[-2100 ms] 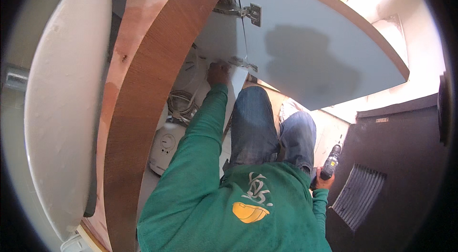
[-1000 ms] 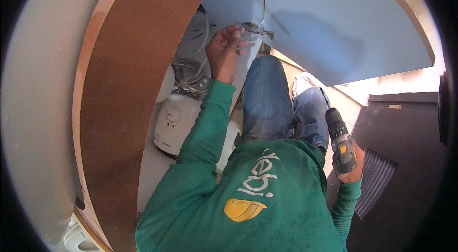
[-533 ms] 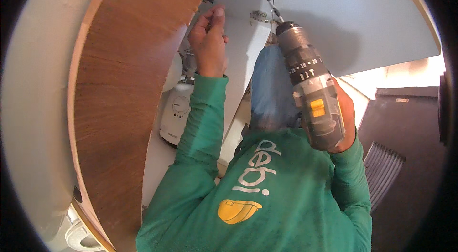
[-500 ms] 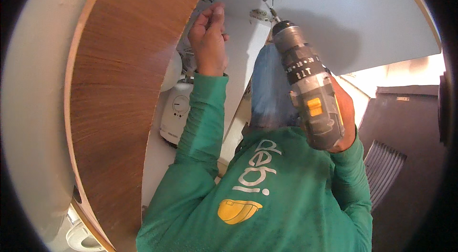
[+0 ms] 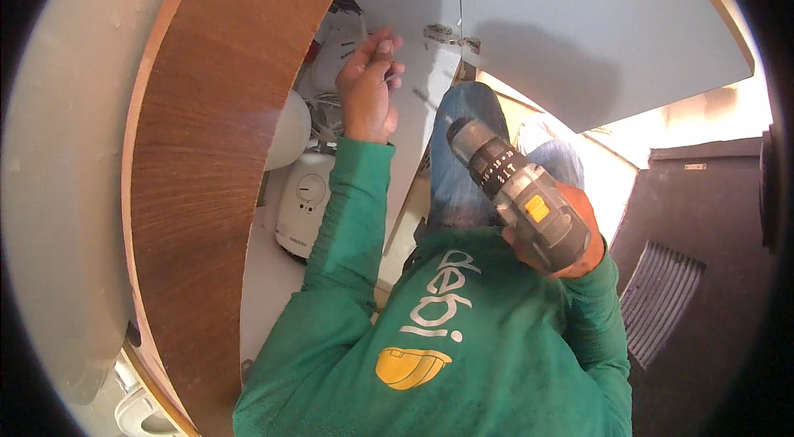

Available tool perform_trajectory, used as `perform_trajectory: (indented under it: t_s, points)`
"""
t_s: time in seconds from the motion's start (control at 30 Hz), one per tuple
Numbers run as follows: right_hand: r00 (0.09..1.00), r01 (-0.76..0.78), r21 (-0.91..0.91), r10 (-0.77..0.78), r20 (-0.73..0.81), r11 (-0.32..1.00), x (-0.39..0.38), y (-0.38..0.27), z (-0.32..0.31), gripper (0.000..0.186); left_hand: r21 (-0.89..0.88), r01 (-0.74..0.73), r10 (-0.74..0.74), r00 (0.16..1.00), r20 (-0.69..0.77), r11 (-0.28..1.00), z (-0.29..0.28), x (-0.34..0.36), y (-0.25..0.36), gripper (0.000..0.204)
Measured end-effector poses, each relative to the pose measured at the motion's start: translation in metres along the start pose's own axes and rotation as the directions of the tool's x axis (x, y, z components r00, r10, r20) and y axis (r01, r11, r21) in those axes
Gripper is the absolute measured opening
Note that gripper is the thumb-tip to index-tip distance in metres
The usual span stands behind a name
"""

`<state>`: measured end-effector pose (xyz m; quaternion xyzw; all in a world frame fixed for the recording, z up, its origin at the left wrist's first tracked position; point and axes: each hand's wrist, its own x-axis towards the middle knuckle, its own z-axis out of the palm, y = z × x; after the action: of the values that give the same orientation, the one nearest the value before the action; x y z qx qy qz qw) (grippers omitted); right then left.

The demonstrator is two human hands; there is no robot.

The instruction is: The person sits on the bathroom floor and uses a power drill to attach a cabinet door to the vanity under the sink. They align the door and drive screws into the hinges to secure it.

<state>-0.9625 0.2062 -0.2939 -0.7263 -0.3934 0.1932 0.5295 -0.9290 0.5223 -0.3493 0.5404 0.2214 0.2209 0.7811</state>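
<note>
My right hand [image 5: 585, 226] is wrapped round the grip of a grey and black cordless drill [image 5: 542, 218] with a yellow button. The drill's thin bit points up and left, above my jean-clad knee, touching nothing. My left hand [image 5: 366, 98] is raised inside the cabinet, fingers curled and thumb pressed in; whatever small thing they pinch is too small to make out. Just right of those fingers, a metal hinge [image 5: 440, 34] sits on the cabinet's side panel, with its plate by the edge of the pale cabinet door [image 5: 604, 15].
A curved brown wooden panel [image 5: 207, 131] stands close on my left. Behind my left forearm are a white appliance with a dial [image 5: 306, 197], a rounded white object [image 5: 289, 131] and bundled cables [image 5: 329, 113]. A dark door with a vent grille [image 5: 662, 296] is at the right.
My right hand has brought the drill down and slightly left, away from the hinge. My left hand has shifted slightly right and down, its fingers still curled.
</note>
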Motion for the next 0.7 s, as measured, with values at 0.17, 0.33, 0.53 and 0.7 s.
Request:
perform_trajectory:
  t_s: [0.17, 0.33, 0.53, 0.7]
  points:
    - [0.993, -0.113, -0.010, 0.113, -0.025, 0.994, -0.003, 0.010, -0.002, 0.052, 0.016, 0.097, -0.095, 0.990, -0.106, 0.995, -0.010, -0.023, -0.019, 0.022]
    - [0.992, -0.122, -0.066, 0.123, 0.012, 0.990, -0.003, 0.014, -0.003, 0.054, 0.041, 0.164, -0.158, 0.981, -0.111, 0.986, -0.033, -0.035, -0.049, 0.022]
    - [0.995, -0.088, -0.054, 0.091, 0.051, 0.995, 0.005, 0.010, 0.006, 0.060, 0.026, 0.148, -0.141, 0.974, -0.177, 0.989, -0.039, -0.033, -0.062, 0.024]
    - [0.984, -0.132, -0.036, 0.135, 0.115, 0.991, 0.010, 0.024, 0.008, 0.056, -0.015, 0.131, -0.132, 0.974, -0.186, 0.991, -0.035, -0.034, -0.058, 0.027]
